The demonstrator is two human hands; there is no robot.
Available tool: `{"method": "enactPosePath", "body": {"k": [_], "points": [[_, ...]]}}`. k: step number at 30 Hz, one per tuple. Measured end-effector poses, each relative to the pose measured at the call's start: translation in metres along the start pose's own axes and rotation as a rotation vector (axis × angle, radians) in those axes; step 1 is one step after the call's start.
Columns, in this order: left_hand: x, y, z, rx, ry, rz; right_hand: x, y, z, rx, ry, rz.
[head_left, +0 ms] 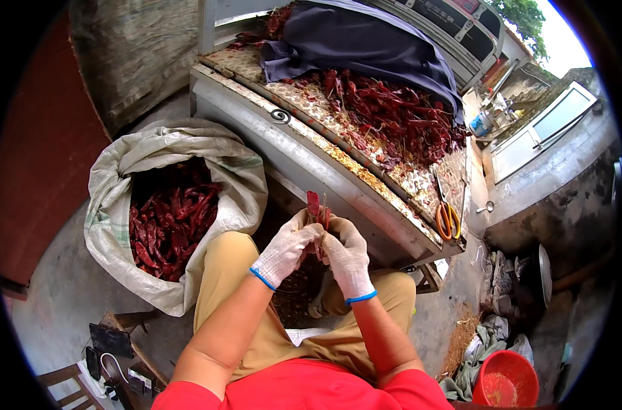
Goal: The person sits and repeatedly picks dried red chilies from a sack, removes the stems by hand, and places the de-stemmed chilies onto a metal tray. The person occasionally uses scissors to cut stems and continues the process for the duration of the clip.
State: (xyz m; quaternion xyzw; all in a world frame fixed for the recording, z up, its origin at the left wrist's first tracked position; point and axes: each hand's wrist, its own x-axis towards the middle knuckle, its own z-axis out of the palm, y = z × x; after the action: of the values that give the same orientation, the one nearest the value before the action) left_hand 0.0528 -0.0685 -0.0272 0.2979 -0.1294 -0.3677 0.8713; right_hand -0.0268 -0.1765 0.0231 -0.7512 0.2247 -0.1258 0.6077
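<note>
Both my hands wear white knitted gloves with blue cuffs and meet in front of my knees. My left hand (289,249) is closed around a dried red chili pepper (313,203), whose flat red end sticks up above the fingers. Pressed close on the other side, my right hand (347,254) has its fingers closed at the pepper's stem end, where thin pale stalks show. The gloves hide the lower part of the pepper. To my left, a white woven sack (236,171) with a rolled-down rim holds many dried red chilies (174,225).
Ahead stands a metal truck bed (311,154) bearing a heap of dried chilies (393,116) partly under a dark cloth (365,41). Orange-handled scissors (447,220) lie at its right corner. A red basin (505,380) is at lower right; a wooden stool (136,348) with devices is at lower left.
</note>
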Motion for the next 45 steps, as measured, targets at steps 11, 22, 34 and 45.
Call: {"method": "enactPosePath", "body": {"k": [11, 22, 34, 45], "points": [[-0.005, -0.006, 0.01, 0.004, 0.103, -0.075, -0.006, -0.034, -0.019, -0.726, 0.051, -0.326], [-0.001, -0.005, 0.0, 0.217, -0.019, -0.14, 0.024, -0.027, -0.022, -0.057, -0.047, -0.141], [0.003, -0.005, -0.002, 0.341, -0.05, -0.047, 0.042, -0.011, -0.041, 0.527, 0.039, -0.095], [-0.006, 0.01, 0.002, 0.216, 0.121, 0.082, 0.034, -0.022, -0.054, 0.421, -0.044, 0.213]]}}
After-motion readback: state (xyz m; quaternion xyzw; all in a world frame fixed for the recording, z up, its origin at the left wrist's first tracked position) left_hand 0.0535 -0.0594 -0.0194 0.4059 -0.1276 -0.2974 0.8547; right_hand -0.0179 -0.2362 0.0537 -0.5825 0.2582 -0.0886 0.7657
